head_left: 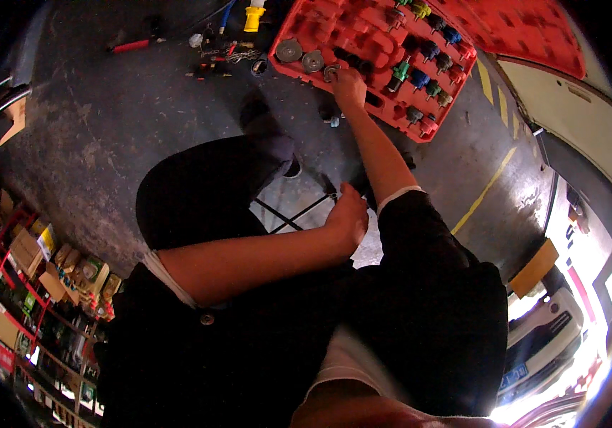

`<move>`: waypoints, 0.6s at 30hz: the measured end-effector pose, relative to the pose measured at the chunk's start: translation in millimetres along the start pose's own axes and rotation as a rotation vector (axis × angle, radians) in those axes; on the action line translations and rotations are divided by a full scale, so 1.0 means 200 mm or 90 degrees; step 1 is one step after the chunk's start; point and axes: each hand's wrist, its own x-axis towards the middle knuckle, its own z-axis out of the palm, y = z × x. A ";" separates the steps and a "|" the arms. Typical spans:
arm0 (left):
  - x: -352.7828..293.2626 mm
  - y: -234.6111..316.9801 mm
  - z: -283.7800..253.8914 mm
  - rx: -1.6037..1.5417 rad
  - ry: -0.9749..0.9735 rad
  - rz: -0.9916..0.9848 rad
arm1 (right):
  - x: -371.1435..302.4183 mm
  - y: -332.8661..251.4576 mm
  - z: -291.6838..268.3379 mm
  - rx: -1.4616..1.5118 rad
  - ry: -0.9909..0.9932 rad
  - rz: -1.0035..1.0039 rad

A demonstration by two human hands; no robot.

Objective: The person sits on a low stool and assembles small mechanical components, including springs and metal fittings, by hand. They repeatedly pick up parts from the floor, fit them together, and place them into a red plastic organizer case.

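Observation:
An open red plastic case [313, 32] lies on the floor at the upper middle, with moulded recesses. My right hand [349, 91] reaches over its near edge, fingers closed at a small round metal cap [330, 73]. Two larger grey discs, a left one [289, 51] and a middle one [313, 61], sit in the row beside it. Coloured fittings fill the right half, among them a green one [399, 74]. Close to my body, my left hand [349, 220] is held with its back upward; its fingers are mostly hidden, so its grip does not show.
Loose fittings and a chain [245, 55] lie left of the case, near a yellow connector [253, 18]. A red-handled tool [131, 46] is farther left. A red rack [17, 271] with boxes stands at lower left. A vehicle [552, 335] is at lower right.

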 end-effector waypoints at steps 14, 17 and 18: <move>-0.01 0.01 0.01 0.026 0.030 0.000 | 0.07 0.01 0.04 -0.005 -0.126 0.095; 0.01 0.01 0.02 0.032 0.005 0.017 | 0.06 0.03 0.02 -0.008 -0.133 0.090; 0.01 0.01 0.02 0.033 0.008 0.013 | 0.06 0.04 0.01 -0.008 -0.128 0.074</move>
